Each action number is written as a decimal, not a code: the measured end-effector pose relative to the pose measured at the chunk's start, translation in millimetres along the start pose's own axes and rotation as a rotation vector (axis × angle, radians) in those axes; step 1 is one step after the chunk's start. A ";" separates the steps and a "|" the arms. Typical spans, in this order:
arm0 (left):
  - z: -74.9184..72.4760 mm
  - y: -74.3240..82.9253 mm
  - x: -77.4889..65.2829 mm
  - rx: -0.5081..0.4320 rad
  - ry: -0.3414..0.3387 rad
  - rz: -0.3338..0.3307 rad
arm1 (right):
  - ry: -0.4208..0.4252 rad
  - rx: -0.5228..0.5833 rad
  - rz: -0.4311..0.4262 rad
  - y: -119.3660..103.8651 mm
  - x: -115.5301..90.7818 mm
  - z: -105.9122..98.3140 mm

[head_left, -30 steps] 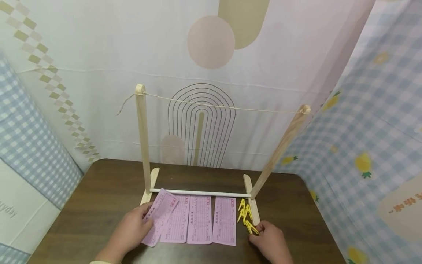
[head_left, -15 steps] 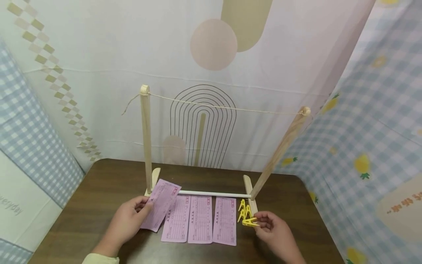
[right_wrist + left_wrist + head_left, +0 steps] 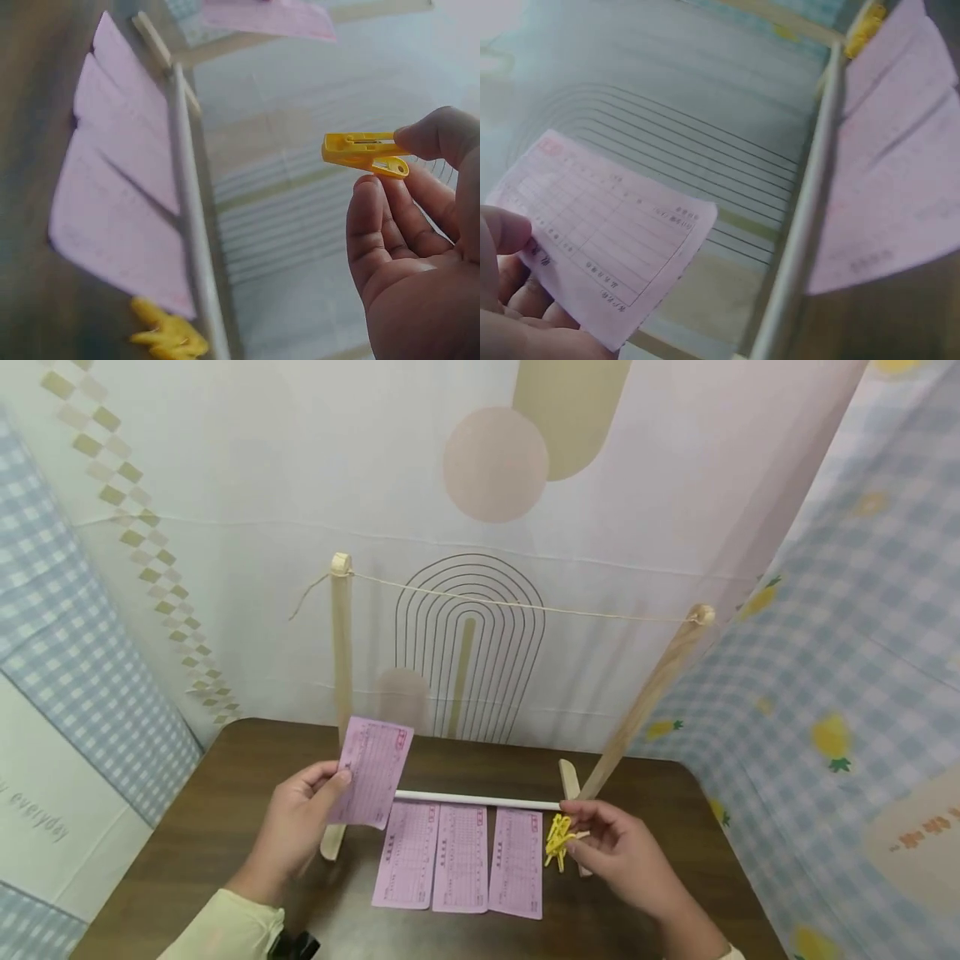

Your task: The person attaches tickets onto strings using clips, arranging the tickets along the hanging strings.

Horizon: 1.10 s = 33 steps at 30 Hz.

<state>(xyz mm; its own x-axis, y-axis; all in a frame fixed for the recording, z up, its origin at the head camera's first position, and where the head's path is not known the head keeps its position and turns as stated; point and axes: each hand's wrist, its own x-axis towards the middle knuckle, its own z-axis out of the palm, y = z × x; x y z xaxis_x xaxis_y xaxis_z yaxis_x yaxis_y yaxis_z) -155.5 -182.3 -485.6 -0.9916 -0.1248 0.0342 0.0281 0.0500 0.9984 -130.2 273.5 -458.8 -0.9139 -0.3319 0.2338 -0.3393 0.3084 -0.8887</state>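
Note:
My left hand (image 3: 296,814) pinches a pink printed form slip (image 3: 372,768) by its left edge, thumb on its front, and holds it up before the stand's left post. In the left wrist view the slip (image 3: 607,232) tilts from the fingers. My right hand (image 3: 618,852) pinches a yellow clothespin (image 3: 364,152) by its handle ends, seen best in the right wrist view. More yellow clothespins (image 3: 169,334) lie below it on the table. Three pink slips (image 3: 461,860) lie side by side on the table between the hands.
A wooden stand has a left post (image 3: 342,643), a right post (image 3: 652,693), a white bottom rod (image 3: 480,800) and a thin string (image 3: 517,603) tied across the top. The brown table (image 3: 247,777) meets a patterned cloth backdrop (image 3: 600,527).
The left hand has raised its slip from near the table. The right hand has taken a clothespin out of the pile and lifted it up toward the rod's right end.

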 end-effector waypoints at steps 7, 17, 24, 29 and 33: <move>8.0 34.2 12.2 -0.077 0.033 0.085 | -0.032 -0.016 -0.014 -55.6 40.2 -13.1; 21.5 68.6 21.2 -0.147 0.061 0.149 | -0.053 -0.093 -0.141 -139.9 90.6 -22.9; 30.9 86.4 22.3 -0.231 0.056 0.184 | -0.031 -0.145 -0.161 -177.5 111.1 -23.6; 35.9 98.5 23.4 -0.238 0.068 0.208 | -0.016 -0.169 -0.166 -201.5 125.2 -25.9; 36.4 107.8 26.0 -0.227 0.096 0.217 | -0.012 -0.189 -0.175 -220.4 137.9 -26.5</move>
<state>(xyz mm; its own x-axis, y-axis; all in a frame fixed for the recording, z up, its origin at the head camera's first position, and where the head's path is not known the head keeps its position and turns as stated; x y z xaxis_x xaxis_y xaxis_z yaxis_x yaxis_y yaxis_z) -182.8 -144.0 -378.8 -0.9431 -0.2292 0.2408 0.2759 -0.1355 0.9516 -187.4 183.4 -220.2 -0.8352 -0.4050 0.3720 -0.5289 0.4060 -0.7453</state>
